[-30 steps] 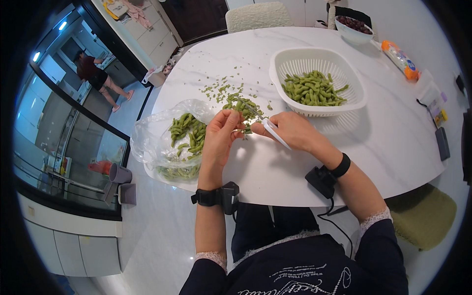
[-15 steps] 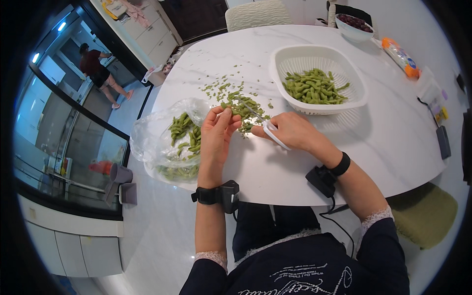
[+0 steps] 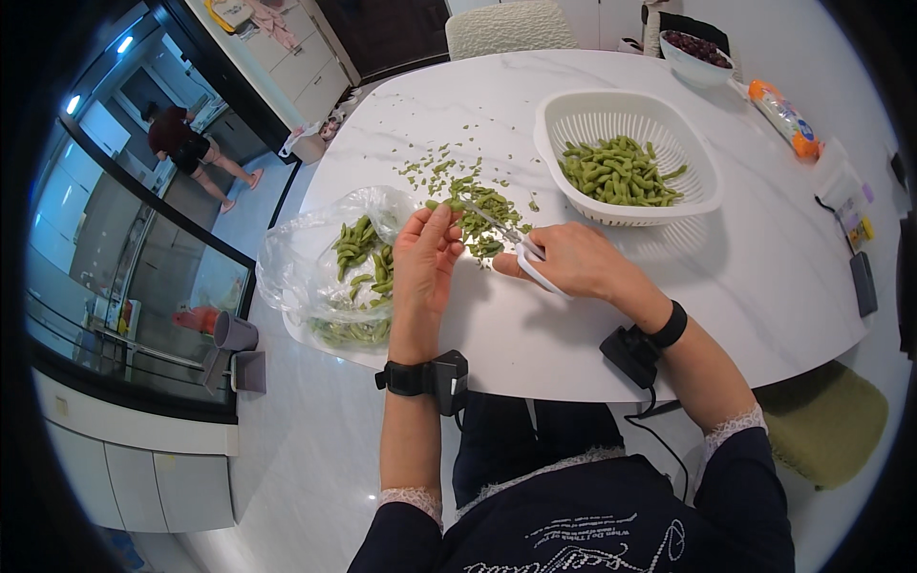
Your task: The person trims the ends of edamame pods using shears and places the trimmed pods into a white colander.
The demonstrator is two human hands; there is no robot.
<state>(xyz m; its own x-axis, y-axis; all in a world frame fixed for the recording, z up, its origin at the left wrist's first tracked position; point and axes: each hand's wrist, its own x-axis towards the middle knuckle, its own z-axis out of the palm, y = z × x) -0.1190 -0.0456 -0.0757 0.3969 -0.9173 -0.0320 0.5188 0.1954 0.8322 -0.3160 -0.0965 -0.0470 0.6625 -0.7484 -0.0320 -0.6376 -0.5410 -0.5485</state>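
Between its thumb and fingers, my left hand (image 3: 425, 253) pinches a green edamame pod (image 3: 443, 204). My right hand (image 3: 575, 261) grips white-handled scissors (image 3: 537, 265), whose blades reach to the pod's right end. Green trimmings (image 3: 489, 206) lie scattered on the table under and beyond the blades. Left of my left hand, a clear plastic bag (image 3: 298, 272) lies open with more edamame pods (image 3: 357, 241) in it. At the far right of my hands stands a white colander (image 3: 705, 191) holding a heap of edamame pods (image 3: 621, 172).
The white table (image 3: 764, 277) has a bowl of dark fruit (image 3: 695, 59) at its far right edge. An orange-and-white packet (image 3: 785, 119) lies along the right side. A green stool (image 3: 826, 425) stands at lower right. Another person (image 3: 181, 143) is in the room at left.
The scissor blades have come closer to the pod in my left hand. The person at left has shifted slightly. The whole view has moved a little.
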